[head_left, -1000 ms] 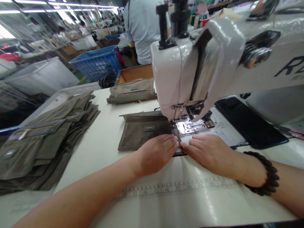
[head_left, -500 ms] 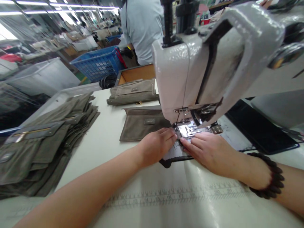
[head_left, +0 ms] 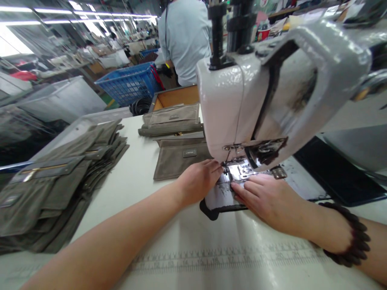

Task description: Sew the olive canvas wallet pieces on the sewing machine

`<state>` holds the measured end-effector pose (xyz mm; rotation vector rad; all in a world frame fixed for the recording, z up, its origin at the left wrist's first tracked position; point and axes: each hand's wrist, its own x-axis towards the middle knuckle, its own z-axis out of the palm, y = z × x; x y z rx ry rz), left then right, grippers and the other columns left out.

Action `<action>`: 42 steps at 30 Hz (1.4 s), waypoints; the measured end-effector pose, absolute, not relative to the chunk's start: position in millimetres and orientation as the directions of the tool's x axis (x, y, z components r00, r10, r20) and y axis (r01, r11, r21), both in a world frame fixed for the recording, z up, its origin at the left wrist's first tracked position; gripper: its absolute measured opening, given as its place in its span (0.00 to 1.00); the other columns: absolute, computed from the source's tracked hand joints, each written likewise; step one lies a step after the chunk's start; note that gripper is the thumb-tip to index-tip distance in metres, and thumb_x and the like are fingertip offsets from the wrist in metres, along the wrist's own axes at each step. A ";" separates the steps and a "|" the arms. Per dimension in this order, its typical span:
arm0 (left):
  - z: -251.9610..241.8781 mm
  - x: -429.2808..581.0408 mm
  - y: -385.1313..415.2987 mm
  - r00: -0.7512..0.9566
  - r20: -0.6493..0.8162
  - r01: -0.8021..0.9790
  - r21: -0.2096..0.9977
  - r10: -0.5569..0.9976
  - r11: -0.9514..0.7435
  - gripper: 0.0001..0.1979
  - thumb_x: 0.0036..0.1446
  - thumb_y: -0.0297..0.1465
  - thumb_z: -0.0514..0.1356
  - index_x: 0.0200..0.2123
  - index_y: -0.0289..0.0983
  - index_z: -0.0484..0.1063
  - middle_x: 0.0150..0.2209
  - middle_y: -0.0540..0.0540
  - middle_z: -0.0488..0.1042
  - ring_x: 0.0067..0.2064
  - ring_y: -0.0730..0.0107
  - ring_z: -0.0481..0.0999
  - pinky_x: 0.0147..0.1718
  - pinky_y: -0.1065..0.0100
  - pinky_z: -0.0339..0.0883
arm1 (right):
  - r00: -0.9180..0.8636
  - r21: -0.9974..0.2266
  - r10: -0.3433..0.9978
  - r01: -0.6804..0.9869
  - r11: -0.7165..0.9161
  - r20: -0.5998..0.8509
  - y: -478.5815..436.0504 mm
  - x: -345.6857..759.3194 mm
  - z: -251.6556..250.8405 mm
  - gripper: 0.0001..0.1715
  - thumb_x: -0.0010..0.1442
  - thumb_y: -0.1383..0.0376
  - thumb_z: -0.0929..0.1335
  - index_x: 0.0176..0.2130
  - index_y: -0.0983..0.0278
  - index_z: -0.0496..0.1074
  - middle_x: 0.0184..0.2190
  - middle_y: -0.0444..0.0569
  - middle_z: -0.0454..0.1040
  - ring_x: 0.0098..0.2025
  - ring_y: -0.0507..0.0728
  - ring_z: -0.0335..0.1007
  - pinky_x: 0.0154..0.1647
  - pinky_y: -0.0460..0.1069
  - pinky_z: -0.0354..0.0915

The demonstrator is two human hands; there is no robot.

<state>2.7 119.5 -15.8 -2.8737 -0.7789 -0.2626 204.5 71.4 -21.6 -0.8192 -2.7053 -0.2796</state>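
A grey-brown fabric panel (head_left: 178, 159) with a small label lies flat under the head of a white sewing machine (head_left: 260, 92). My left hand (head_left: 198, 181) rests on the panel's right edge, fingers together, pressing it down close to the needle. My right hand (head_left: 261, 197) lies flat beside it on the metal needle plate (head_left: 238, 171), fingers stretched toward the presser foot. A dark bead bracelet (head_left: 352, 237) sits on my right wrist. The part of the panel under the machine head is hidden.
A tall stack of similar panels (head_left: 60, 177) fills the table's left side; a folded pile (head_left: 172, 121) lies behind the work. A black slab (head_left: 338, 173) sits right. A printed ruler (head_left: 211, 259) runs along the near table. A person in a pale shirt (head_left: 184, 40) stands beyond, by a blue crate (head_left: 130, 82).
The panel has fed away from me under the machine head, and both hands have followed it forward to the needle. More of the plate's dark front edge shows.
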 end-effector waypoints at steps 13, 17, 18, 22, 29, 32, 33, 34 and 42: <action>-18.7 2.1 122.7 0.865 0.163 0.498 -0.170 0.474 -0.850 0.12 0.60 0.23 0.48 0.43 0.29 0.68 0.41 0.42 0.72 0.43 0.66 0.71 0.45 0.69 0.64 | -0.801 0.107 0.514 0.566 0.818 0.306 71.6 204.0 -18.5 0.17 0.62 0.69 0.56 0.38 0.72 0.70 0.23 0.49 0.67 0.24 0.55 0.61 0.24 0.51 0.52; -11.6 -2.0 131.6 0.846 0.206 0.512 -0.050 0.493 -0.858 0.11 0.60 0.26 0.49 0.39 0.32 0.71 0.41 0.44 0.73 0.45 0.67 0.70 0.48 0.68 0.63 | -0.787 0.081 0.527 0.577 0.813 0.322 72.1 204.7 -17.6 0.17 0.62 0.68 0.56 0.36 0.71 0.70 0.22 0.48 0.67 0.24 0.54 0.59 0.24 0.50 0.50; -7.9 -4.8 135.7 0.832 0.216 0.522 0.003 0.510 -0.853 0.11 0.61 0.28 0.49 0.38 0.33 0.72 0.41 0.44 0.72 0.47 0.66 0.69 0.49 0.67 0.63 | -0.785 0.076 0.527 0.577 0.813 0.325 72.2 204.9 -17.4 0.16 0.62 0.69 0.56 0.36 0.71 0.70 0.22 0.48 0.67 0.24 0.54 0.59 0.24 0.50 0.50; 10.6 -19.6 147.8 0.814 0.145 0.551 0.112 0.562 -0.827 0.13 0.61 0.29 0.48 0.42 0.35 0.71 0.45 0.44 0.70 0.47 0.64 0.68 0.48 0.63 0.64 | -0.790 0.058 0.529 0.571 0.819 0.309 72.8 205.6 -16.9 0.13 0.62 0.69 0.58 0.33 0.69 0.70 0.22 0.46 0.65 0.25 0.54 0.57 0.23 0.50 0.46; 33.7 -21.5 105.3 0.679 -0.231 0.719 0.021 0.696 -0.695 0.17 0.59 0.35 0.53 0.51 0.38 0.65 0.41 0.43 0.69 0.37 0.63 0.73 0.38 0.63 0.69 | -0.828 0.063 0.478 0.515 0.855 0.293 73.2 210.2 -15.4 0.08 0.59 0.70 0.61 0.33 0.68 0.69 0.21 0.44 0.64 0.24 0.53 0.54 0.25 0.50 0.45; 31.2 -10.0 82.1 0.669 -0.261 0.731 0.065 0.696 -0.679 0.18 0.59 0.35 0.53 0.51 0.34 0.65 0.41 0.42 0.69 0.36 0.64 0.73 0.36 0.63 0.70 | -0.862 0.060 0.429 0.460 0.886 0.271 73.5 213.0 -13.8 0.09 0.60 0.69 0.60 0.34 0.68 0.68 0.22 0.45 0.66 0.25 0.54 0.55 0.25 0.50 0.45; 28.8 -6.1 76.8 0.669 -0.237 0.735 0.070 0.704 -0.675 0.18 0.58 0.35 0.54 0.49 0.32 0.66 0.41 0.41 0.69 0.37 0.62 0.73 0.37 0.62 0.71 | -0.866 0.059 0.420 0.450 0.891 0.272 73.7 213.9 -13.3 0.10 0.61 0.68 0.60 0.34 0.68 0.68 0.22 0.45 0.66 0.25 0.54 0.55 0.25 0.50 0.45; 25.9 -2.6 72.8 0.671 -0.196 0.737 0.071 0.715 -0.672 0.17 0.58 0.35 0.54 0.47 0.31 0.67 0.41 0.40 0.69 0.39 0.60 0.73 0.38 0.61 0.70 | -0.866 0.056 0.416 0.447 0.893 0.276 73.8 214.8 -12.7 0.11 0.62 0.67 0.59 0.33 0.68 0.68 0.22 0.45 0.65 0.25 0.54 0.55 0.25 0.51 0.45; 11.6 3.5 67.2 0.701 0.097 0.695 0.132 0.707 -0.707 0.17 0.56 0.31 0.57 0.47 0.29 0.65 0.50 0.39 0.66 0.50 0.60 0.66 0.49 0.59 0.65 | -0.861 -0.013 0.383 0.402 0.916 0.334 73.4 219.2 -12.2 0.13 0.63 0.65 0.58 0.35 0.67 0.69 0.21 0.45 0.65 0.25 0.53 0.55 0.25 0.51 0.45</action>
